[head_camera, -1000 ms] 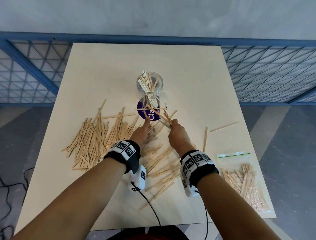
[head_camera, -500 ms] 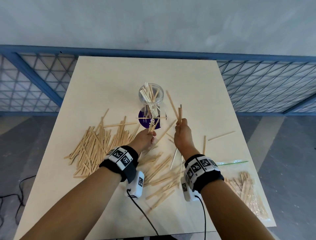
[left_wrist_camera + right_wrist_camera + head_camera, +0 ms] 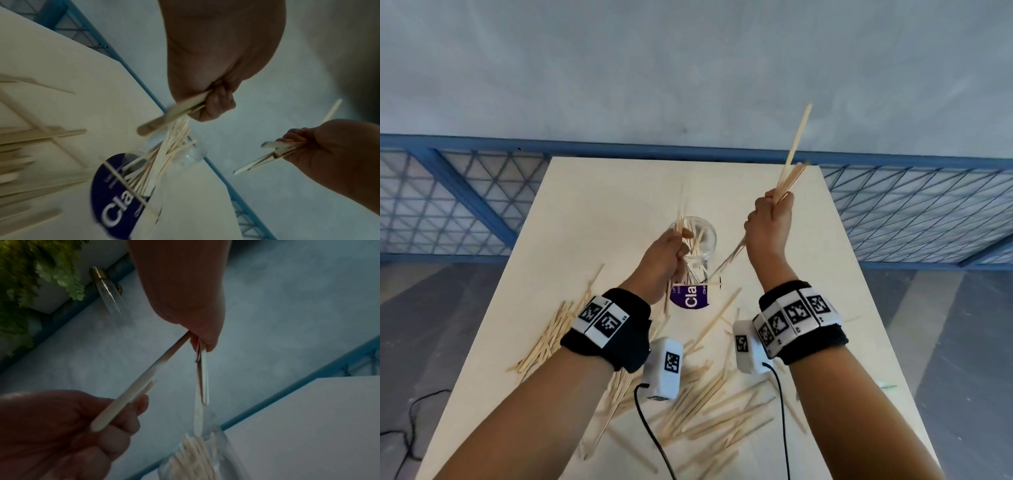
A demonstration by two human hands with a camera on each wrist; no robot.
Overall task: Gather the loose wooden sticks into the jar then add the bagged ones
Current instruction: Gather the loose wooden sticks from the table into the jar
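— Where were the hands?

— Both were raised above the tabletop (image 3: 599,192). The left hand (image 3: 666,255) sat right at the mouth of the jar (image 3: 703,240), its grip closed around a few sticks (image 3: 174,112) that slanted down toward the opening. The right hand (image 3: 768,226) was higher and off to the right of the jar, fist curled round a small bundle (image 3: 789,174) whose tips pointed up and away, with the lower ends poking out beneath the fist.

— And the jar?

— Clear glass, upright, standing on a purple round label (image 3: 690,299) with white lettering. It already held a bunch of sticks leaning against the rim.

— What about the rest?

— Loose sticks (image 3: 709,401) lay scattered over the near part of the tabletop, with a thicker pile (image 3: 551,339) to the left, beside the left wrist. The bagged ones were mostly hidden behind the right forearm; only a sliver of green edge (image 3: 888,386) showed at the right.
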